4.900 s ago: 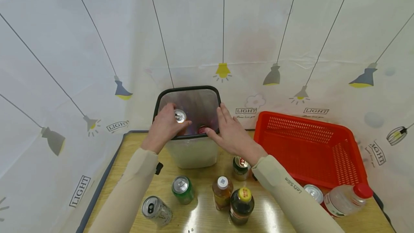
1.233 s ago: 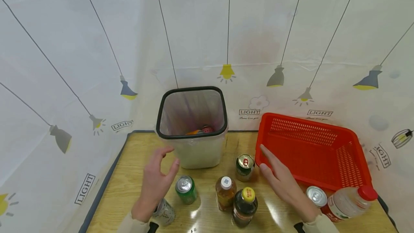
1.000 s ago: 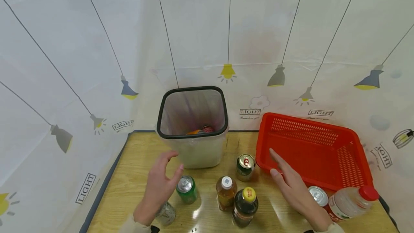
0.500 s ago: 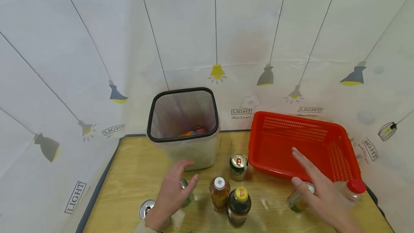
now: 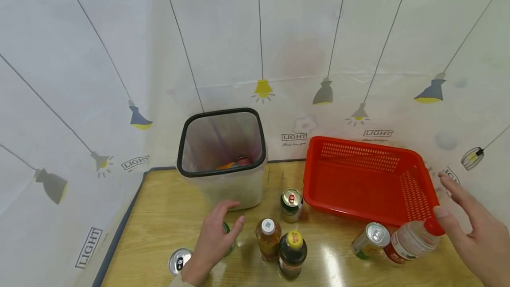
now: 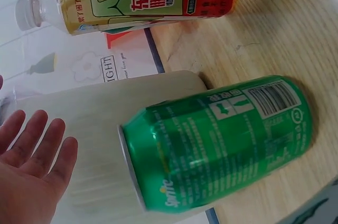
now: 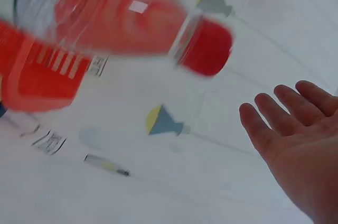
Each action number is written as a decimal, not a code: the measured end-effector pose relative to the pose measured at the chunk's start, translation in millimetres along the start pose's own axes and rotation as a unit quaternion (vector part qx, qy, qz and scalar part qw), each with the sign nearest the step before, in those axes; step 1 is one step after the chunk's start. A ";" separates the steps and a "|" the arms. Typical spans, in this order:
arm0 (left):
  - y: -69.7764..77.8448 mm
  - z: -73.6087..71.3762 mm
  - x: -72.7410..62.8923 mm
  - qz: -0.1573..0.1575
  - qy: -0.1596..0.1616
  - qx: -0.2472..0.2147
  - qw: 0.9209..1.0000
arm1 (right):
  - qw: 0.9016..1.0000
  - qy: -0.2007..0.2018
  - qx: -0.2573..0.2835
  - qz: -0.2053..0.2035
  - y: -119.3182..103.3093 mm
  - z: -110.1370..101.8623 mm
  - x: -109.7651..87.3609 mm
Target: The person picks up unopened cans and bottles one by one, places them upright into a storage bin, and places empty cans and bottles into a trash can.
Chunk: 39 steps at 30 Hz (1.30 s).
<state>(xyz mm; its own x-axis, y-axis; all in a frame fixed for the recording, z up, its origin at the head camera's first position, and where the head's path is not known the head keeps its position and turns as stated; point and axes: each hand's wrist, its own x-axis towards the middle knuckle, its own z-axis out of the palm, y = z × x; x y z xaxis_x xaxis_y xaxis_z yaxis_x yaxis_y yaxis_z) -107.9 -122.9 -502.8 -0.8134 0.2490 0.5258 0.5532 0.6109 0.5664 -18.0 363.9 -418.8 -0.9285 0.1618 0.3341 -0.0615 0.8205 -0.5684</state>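
Note:
My left hand (image 5: 215, 238) is above the table with thumb and fingers apart, holding nothing. It partly covers a green Sprite can (image 6: 216, 147), which stands upright close by; fingers and can are apart in the left wrist view. A silver-topped can (image 5: 180, 261) is beside that wrist, partly hidden. Far to the right, my right hand (image 5: 474, 229) is spread beside a clear plastic bottle (image 5: 412, 242) with a red cap. In the right wrist view the fingers (image 7: 285, 113) are clear of the cap (image 7: 206, 47). A gold-and-green can (image 5: 370, 240) stands left of that bottle.
A lined bin (image 5: 215, 189) holds an orange item and a red can. Right of it sits a red basket (image 5: 358, 209). Between the hands stand a white-capped amber bottle (image 5: 268, 242), a yellow-capped dark bottle (image 5: 292, 258) and a dark green can (image 5: 291, 209).
Earlier my left hand held a can inside the bin; now it is empty over the table. My right hand has moved from the bin rim rightward, past the basket front, to the red-capped bottle.

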 end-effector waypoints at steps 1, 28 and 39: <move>-0.2 0.1 -0.5 -0.003 -0.001 0.001 1.000 | 1.000 0.006 0.002 0.009 6.5 -2.1 3.4; -4.1 5.4 -11.6 -0.035 -0.001 -0.010 0.999 | 0.953 -0.244 0.058 0.172 161.0 46.3 47.9; -6.2 7.6 -14.2 -0.044 -0.008 -0.015 0.999 | 0.963 -0.225 0.076 0.130 166.8 54.7 46.1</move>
<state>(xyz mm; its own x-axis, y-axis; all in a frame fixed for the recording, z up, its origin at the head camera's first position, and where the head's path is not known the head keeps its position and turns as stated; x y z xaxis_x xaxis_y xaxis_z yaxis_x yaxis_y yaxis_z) -101.1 -124.5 -518.6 -0.8614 0.2083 0.4632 0.4851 0.6075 0.6289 -91.0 478.3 -539.3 -0.9821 0.0689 -0.1752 0.1739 0.6883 -0.7043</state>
